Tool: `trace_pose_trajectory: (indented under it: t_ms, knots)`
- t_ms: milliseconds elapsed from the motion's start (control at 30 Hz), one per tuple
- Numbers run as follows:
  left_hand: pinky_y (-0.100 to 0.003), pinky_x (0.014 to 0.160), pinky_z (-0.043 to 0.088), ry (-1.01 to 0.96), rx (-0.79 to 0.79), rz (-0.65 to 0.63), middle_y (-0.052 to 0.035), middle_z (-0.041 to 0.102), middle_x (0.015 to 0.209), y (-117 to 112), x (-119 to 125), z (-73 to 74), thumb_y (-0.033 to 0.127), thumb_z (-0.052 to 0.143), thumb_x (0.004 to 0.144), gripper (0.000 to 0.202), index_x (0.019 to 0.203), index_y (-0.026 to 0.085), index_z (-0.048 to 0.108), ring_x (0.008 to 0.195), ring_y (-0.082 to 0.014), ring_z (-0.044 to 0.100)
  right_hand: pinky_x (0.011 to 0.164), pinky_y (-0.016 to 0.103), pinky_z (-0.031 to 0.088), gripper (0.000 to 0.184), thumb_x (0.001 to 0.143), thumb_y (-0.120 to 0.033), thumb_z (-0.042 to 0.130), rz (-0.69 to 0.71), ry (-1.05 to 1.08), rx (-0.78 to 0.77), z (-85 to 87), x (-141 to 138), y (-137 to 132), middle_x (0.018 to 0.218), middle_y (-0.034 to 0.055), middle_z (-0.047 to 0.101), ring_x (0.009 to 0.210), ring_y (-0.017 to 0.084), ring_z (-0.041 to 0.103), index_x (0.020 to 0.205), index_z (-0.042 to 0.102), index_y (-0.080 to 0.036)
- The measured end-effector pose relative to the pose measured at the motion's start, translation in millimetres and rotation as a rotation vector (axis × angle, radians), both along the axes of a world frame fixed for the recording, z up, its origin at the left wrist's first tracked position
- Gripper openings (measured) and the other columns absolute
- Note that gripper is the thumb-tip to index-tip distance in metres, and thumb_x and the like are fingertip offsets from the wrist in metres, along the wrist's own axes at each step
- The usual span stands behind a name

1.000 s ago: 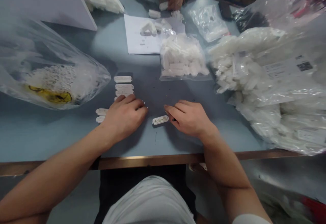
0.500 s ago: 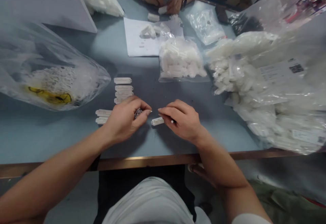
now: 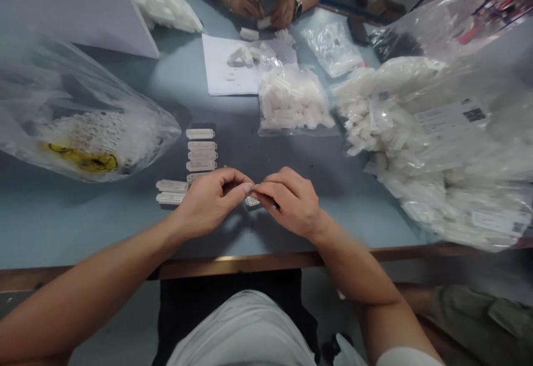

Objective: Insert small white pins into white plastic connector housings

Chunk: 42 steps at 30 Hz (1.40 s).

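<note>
Blue-grey worktop, lit from above: one white perforated block lies beneath the fingertips, partly covered by the right hand. Left hand and right hand meet over the block — fingers of each drawn into a narrow pinch; I cannot tell whether a small piece is gripped. White strips lie beside the left hand — five in a column, two adjacent. Clear bag of white parts rests beyond the hands.
</note>
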<state>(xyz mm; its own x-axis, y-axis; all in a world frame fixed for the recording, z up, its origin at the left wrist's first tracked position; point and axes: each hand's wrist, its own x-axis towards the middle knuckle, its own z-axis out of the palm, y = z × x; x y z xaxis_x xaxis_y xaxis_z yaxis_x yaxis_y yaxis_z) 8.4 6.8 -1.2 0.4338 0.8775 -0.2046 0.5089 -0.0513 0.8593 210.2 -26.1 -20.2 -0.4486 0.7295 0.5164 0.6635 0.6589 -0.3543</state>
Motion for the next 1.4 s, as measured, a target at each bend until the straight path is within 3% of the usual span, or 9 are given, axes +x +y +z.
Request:
trace_pose_trajectory:
  t_ms: [267,433,533,700,800,1000,1400]
  knots:
    - [-0.029,0.079,0.051,-0.022,-0.033,0.005,-0.0007,0.075,0.095,0.0,-0.2,5.2,0.045,0.056,0.090,0.029,0.097,0.022,0.073,0.086,-0.0172,0.066,0.073,0.028,0.048,0.009,0.094,-0.021,0.057,-0.057,-0.011,0.001,-1.4,-2.0,1.3,0.085,0.0041,0.071,0.077,0.015,0.059,0.089,0.065,-0.020]
    - [-0.029,0.075,0.051,-0.048,0.026,-0.081,-0.0021,0.073,0.100,-0.2,-3.8,2.8,0.044,0.053,0.092,0.031,0.107,0.024,0.072,0.087,-0.0174,0.066,0.078,0.028,0.048,0.011,0.093,-0.021,0.055,-0.072,0.012,-0.135,6.2,3.3,4.6,0.084,0.0029,0.071,0.080,0.015,0.061,0.087,0.063,-0.021]
    - [-0.029,0.074,0.051,0.048,0.204,-0.168,-0.0029,0.071,0.097,-0.8,-5.3,-4.3,0.041,0.052,0.092,0.029,0.104,0.023,0.071,0.084,-0.0170,0.064,0.075,0.025,0.046,0.008,0.089,-0.019,0.057,-0.069,-0.007,-0.232,12.0,14.5,8.8,0.081,0.0015,0.069,0.078,0.014,0.061,0.086,0.064,-0.021]
    - [-0.038,0.084,0.050,0.309,0.724,-0.321,-0.0093,0.067,0.097,-5.2,-4.2,-23.6,0.040,0.053,0.093,0.030,0.104,0.019,0.070,0.093,-0.0242,0.060,0.068,0.023,0.043,0.008,0.083,-0.014,0.061,0.115,-0.059,-0.530,13.8,33.8,22.3,0.081,0.0005,0.065,0.074,0.012,0.058,0.085,0.066,-0.020]
    - [-0.039,0.081,0.050,0.422,0.846,-0.364,-0.0091,0.067,0.094,-8.1,-1.9,-30.0,0.041,0.059,0.090,0.028,0.100,0.018,0.070,0.091,-0.0259,0.059,0.067,0.021,0.042,0.009,0.084,-0.014,0.061,0.197,0.003,-0.634,8.9,37.9,29.6,0.083,0.0000,0.062,0.075,0.011,0.057,0.086,0.068,-0.019]
    - [-0.039,0.077,0.049,0.458,0.874,-0.384,-0.0086,0.065,0.084,-9.4,1.4,-30.7,0.035,0.062,0.088,0.021,0.088,0.015,0.070,0.089,-0.0261,0.058,0.074,0.023,0.044,0.013,0.087,-0.011,0.058,0.258,0.051,-0.743,-0.2,36.1,34.8,0.086,0.0009,0.064,0.081,0.012,0.059,0.090,0.068,-0.019]
    - [-0.037,0.073,0.047,0.458,0.900,-0.369,-0.0077,0.064,0.083,-10.5,1.0,-34.8,0.033,0.060,0.089,0.020,0.085,0.016,0.069,0.087,-0.0252,0.057,0.075,0.024,0.044,0.013,0.088,-0.010,0.057,0.234,0.051,-0.733,-3.2,33.7,34.4,0.084,0.0013,0.066,0.082,0.014,0.059,0.087,0.067,-0.019]
